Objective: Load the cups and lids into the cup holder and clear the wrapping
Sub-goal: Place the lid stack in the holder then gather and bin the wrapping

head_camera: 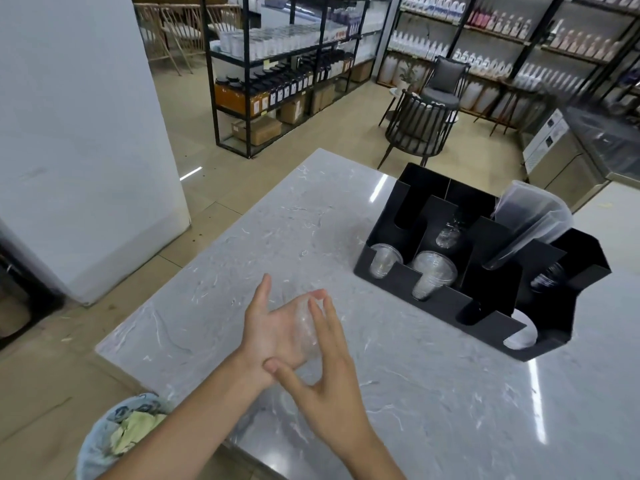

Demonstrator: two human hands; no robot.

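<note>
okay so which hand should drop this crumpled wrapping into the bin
Probably the left hand: the clear wrapping is pressed between both hands, and the lined bin sits below the table edge on the left, nearer that arm than the right hand.

Cup holder (446, 306) right on table (450, 393)

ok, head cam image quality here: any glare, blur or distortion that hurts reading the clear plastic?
Head view: wide-angle bowing bends the shelving and counter edges; bright glare streaks lie on the glossy counter beside the black cup holder; the clear wrapping between the left hand and right hand is smeared and barely separates from skin; stacked cups in the holder read fairly well against black.
</note>
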